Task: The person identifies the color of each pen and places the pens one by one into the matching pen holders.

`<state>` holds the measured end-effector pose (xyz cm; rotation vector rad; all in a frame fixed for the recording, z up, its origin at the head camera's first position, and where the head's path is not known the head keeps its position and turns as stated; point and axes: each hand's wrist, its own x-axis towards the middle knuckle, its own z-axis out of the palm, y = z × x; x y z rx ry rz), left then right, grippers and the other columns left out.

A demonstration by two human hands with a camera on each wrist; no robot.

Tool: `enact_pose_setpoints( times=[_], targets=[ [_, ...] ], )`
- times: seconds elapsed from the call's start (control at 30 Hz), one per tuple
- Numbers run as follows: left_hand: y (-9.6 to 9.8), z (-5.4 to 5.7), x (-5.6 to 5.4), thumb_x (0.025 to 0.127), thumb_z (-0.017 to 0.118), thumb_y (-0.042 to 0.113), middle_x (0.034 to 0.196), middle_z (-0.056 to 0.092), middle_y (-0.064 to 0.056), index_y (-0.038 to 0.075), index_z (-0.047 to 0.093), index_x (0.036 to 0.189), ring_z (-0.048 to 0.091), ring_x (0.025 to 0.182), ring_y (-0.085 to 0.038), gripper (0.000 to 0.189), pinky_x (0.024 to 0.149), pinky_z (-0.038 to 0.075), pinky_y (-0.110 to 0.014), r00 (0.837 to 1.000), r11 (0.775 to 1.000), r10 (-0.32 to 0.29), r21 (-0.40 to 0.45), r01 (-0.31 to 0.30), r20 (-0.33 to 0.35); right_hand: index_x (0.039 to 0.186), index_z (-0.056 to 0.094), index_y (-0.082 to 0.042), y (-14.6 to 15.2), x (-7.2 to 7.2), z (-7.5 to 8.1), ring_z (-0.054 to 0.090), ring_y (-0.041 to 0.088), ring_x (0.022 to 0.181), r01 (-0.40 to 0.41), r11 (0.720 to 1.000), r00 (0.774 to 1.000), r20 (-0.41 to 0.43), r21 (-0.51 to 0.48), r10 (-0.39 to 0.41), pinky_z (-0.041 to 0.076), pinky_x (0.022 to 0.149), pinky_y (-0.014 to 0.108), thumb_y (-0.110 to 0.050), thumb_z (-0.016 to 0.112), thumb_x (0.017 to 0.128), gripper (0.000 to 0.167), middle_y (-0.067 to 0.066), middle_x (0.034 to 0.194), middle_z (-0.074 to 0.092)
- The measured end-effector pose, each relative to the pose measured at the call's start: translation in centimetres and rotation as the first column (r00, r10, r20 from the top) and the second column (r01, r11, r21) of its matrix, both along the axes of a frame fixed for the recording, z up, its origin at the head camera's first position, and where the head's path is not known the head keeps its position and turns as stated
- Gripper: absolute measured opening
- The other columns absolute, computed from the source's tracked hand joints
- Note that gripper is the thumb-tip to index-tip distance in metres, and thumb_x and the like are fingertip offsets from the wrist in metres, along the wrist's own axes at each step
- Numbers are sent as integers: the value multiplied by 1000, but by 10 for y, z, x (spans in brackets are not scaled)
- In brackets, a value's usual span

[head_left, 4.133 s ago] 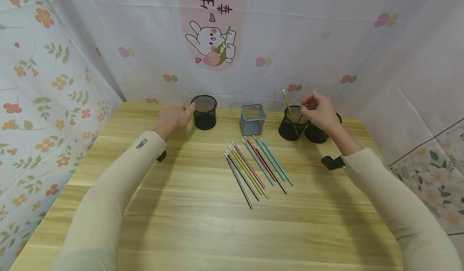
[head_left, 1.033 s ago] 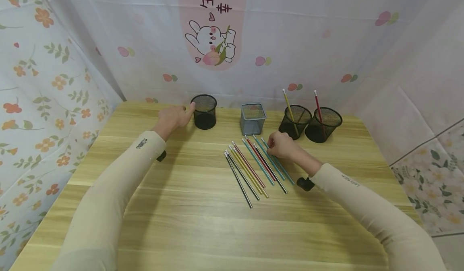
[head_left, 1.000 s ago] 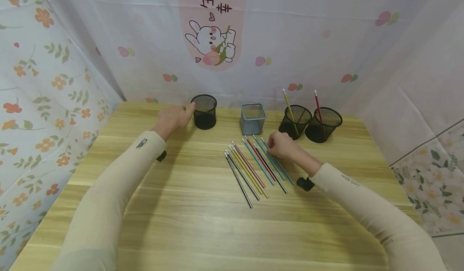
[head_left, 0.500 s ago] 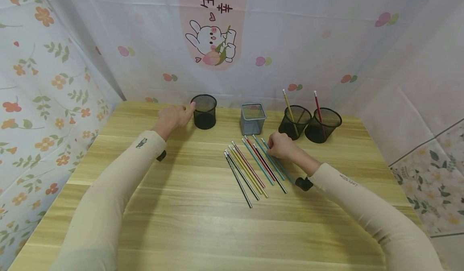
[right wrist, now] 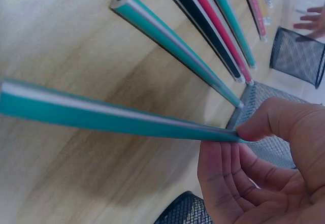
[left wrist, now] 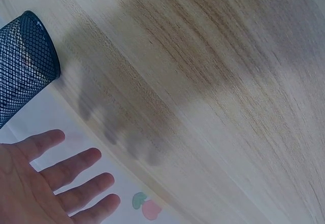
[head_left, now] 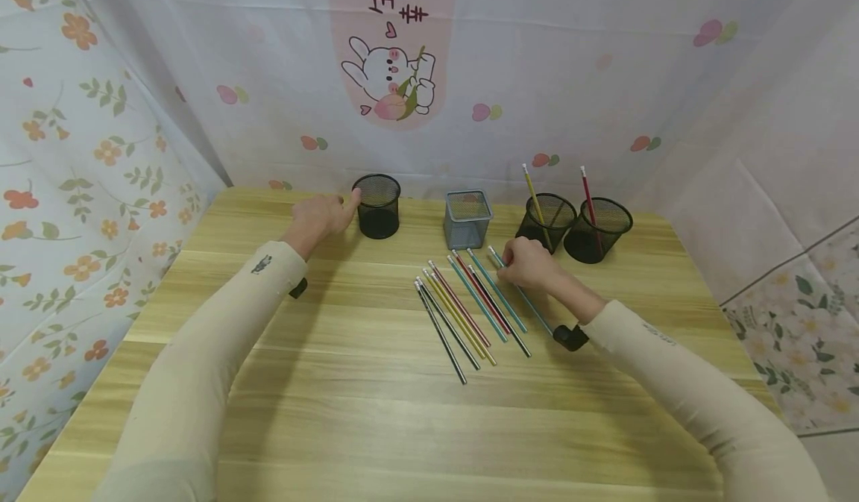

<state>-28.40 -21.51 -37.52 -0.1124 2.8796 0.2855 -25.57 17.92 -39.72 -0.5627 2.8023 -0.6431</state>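
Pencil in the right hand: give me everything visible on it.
The teal pencil is slim and straight, with a smooth, painted-looking shaft and a pale streak along it, perhaps a reflection. Its far end has a whitish tip. The right hand pinches it near that end, thumb against fingers. It slants across, right of the loose pencils, and appears lifted off the table. Its near tip is cut off in the wrist view.

There was one grey square cup [head_left: 467, 227] with three round black cups [head_left: 379, 221], one to its left and two to its right, plus three blue pencils [head_left: 498, 291], three red pencils [head_left: 461, 304], three yellow pencils [head_left: 464, 320] and three black pencils [head_left: 441, 333].
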Motion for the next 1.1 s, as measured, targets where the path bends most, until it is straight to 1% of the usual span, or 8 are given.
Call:
enact_pose_setpoints(
  times=[0.13,0.23,0.4,0.5,0.73,0.83,1.1],
  targets=[
    [1,0,0,96,-6,71,149,43,-31,4,40,156,48,127,-52,100,95,41,-62,1000,1000,1,1,-1,-5,80,61,-4,3,-2,3,49,20,60,-3,1000,1000,-27,-5,3,43,62,38,-6,69,85,9,4,70,57],
    [1,0,0,96,-6,71,149,43,-31,4,40,155,49,126,-52,101,94,41,-62,1000,1000,-2,-5,2,-4,80,62,-4,5,-2,5,51,19,60,-5,1000,999,-51,-15,5,45,64,39,-6,70,85,10,4,70,59],
    [1,0,0,97,-6,70,148,43,-32,3,41,155,48,126,-53,100,95,41,-63,1000,1000,-7,-9,7,2,82,63,-3,10,0,12,59,20,64,-10,999,999,-48,-50,7,49,64,40,-7,72,87,10,5,72,63],
    [2,0,1,96,-7,70,149,42,-32,3,40,155,47,128,-53,101,97,39,-64,1000,1000,-7,-9,7,9,84,63,-3,13,2,16,61,20,65,-11,997,999,-43,-76,8,49,64,40,-7,71,86,10,5,75,64],
    [1,0,0,95,-9,71,149,41,-32,4,38,156,46,128,-53,102,98,38,-63,1000,1000,-5,-11,5,18,89,63,0,18,2,27,62,23,71,1,993,1000,-21,-114,-3,50,66,40,-6,68,89,7,9,83,67],
    [1,0,0,95,-8,71,149,42,-32,4,38,156,46,128,-53,102,98,38,-64,1000,1000,-5,-9,5,19,90,62,0,17,3,31,63,25,74,12,990,999,-33,-138,-16,50,67,40,-6,67,89,7,11,85,67],
    [1,1,1,96,-8,70,150,41,-32,4,38,156,46,129,-53,101,98,38,-64,1000,1000,1,-8,-1,18,92,62,0,17,5,38,60,26,73,15,983,996,-81,-184,-30,48,67,40,-4,63,88,6,12,83,64]
  ],
)
